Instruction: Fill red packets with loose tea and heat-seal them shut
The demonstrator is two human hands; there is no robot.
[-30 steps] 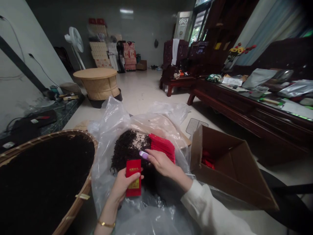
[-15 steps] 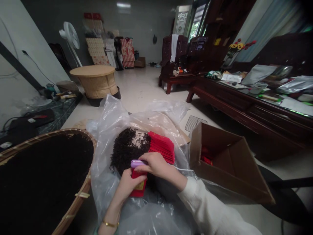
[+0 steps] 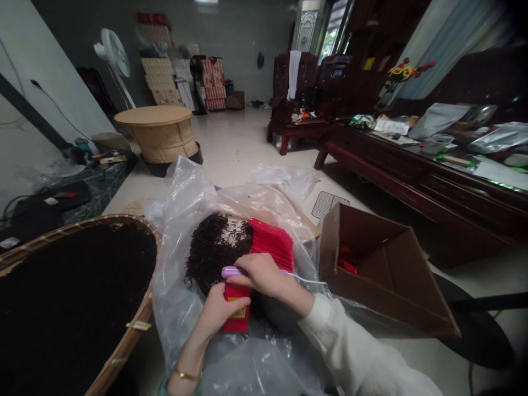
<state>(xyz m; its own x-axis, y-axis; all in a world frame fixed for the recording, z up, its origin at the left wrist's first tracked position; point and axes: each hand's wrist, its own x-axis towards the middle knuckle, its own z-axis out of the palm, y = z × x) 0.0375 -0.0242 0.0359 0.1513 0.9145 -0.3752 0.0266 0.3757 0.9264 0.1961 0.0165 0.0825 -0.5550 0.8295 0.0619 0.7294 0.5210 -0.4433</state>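
Note:
My left hand (image 3: 220,308) pinches a small red packet (image 3: 236,322) with a gold patch on its front, thumb laid across it. My right hand (image 3: 264,275) is wrapped round a slim purple handheld bag sealer (image 3: 231,272) with a white cord. The sealer lies across the packet's top edge, its two arms pressed together. Just beyond my hands is a heap of dark, curly dried leaves (image 3: 206,242), like tea. Beside the heap, a row of flat red packets (image 3: 272,245) stands packed close together. Clear plastic sheeting (image 3: 181,203) surrounds and underlies them.
On the left, a wide woven basket (image 3: 142,313) holds more dark leaves. An open cardboard box (image 3: 379,297) with some red packets inside is at the right. Farther off are a round-topped drum table (image 3: 159,135) and a long dark wooden table (image 3: 412,181).
The sealer's arms, slightly apart at the tip before, are now together over the packet's top. Both hands stay almost in place, and the view has tilted slightly.

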